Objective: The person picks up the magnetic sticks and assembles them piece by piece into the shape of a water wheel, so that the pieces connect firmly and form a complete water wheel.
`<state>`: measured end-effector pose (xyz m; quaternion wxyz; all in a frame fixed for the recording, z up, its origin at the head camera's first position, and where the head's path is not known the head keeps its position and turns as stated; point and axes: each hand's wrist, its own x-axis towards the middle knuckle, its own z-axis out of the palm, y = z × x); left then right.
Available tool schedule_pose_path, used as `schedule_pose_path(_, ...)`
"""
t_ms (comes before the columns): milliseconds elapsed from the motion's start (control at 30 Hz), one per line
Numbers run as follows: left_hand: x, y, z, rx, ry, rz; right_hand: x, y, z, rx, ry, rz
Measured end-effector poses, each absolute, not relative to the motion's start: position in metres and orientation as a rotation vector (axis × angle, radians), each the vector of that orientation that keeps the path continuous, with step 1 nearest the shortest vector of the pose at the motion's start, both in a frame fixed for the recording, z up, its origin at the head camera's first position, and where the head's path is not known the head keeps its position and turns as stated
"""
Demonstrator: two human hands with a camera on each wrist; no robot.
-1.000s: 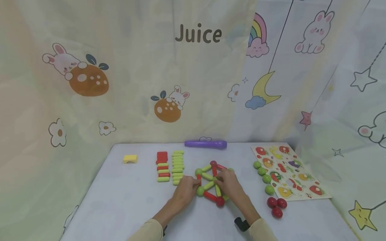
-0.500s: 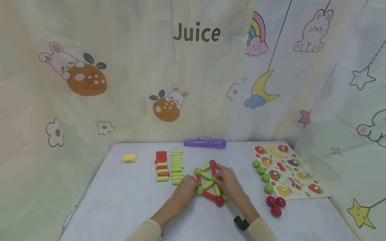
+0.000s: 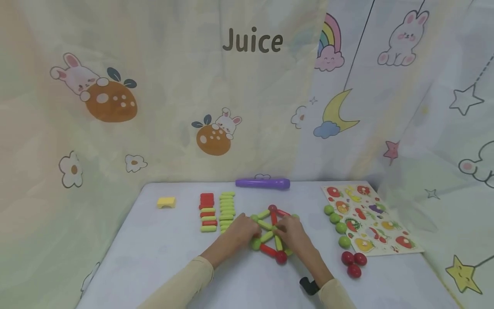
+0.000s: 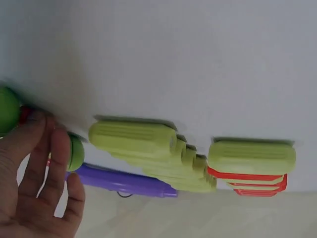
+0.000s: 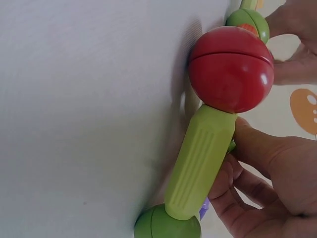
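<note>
A wheel-like frame of lime and red sticks joined by balls lies mid-table, its front red ball [image 3: 281,257] nearest me. My left hand [image 3: 240,231] pinches the red stick [image 4: 24,115] on the frame's left side, between two green balls; the fingers mostly hide this stick. My right hand [image 3: 295,236] reaches over the right side, thumb and fingers pinching the green centre ball [image 5: 231,146], which is largely covered. In the right wrist view, a lime stick [image 5: 200,161] on the near side runs from the red ball to another green ball [image 5: 168,223].
Left of the frame lie a row of lime sticks [image 3: 227,206] and a mixed red-and-lime row [image 3: 207,214]. A yellow block [image 3: 166,203] stands farther left. At the back is a purple microphone-shaped toy [image 3: 262,183]. Right are loose green balls [image 3: 340,228], red balls [image 3: 353,271] and a fruit-picture board [image 3: 386,234].
My left hand has shifted slightly up and right, its forearm swinging lower to the left, and now covers the red stick it was gripping. The right hand stays on the centre ball.
</note>
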<state>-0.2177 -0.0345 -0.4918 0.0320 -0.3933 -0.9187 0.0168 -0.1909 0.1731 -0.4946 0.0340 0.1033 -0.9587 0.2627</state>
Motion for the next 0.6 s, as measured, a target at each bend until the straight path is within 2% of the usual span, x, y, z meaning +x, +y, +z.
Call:
schedule_pose_path(233,-0.22,-0.039,-0.488,-1.299,-2.654,0.281,-0.191,0.173,-0.496,0.332,-2.934,0.808)
schedule_pose_path(600,-0.219,-0.049,-0.494,-1.335,-2.515,0.295,-0.192,0.174,-0.498,0.347,-2.909,0.795)
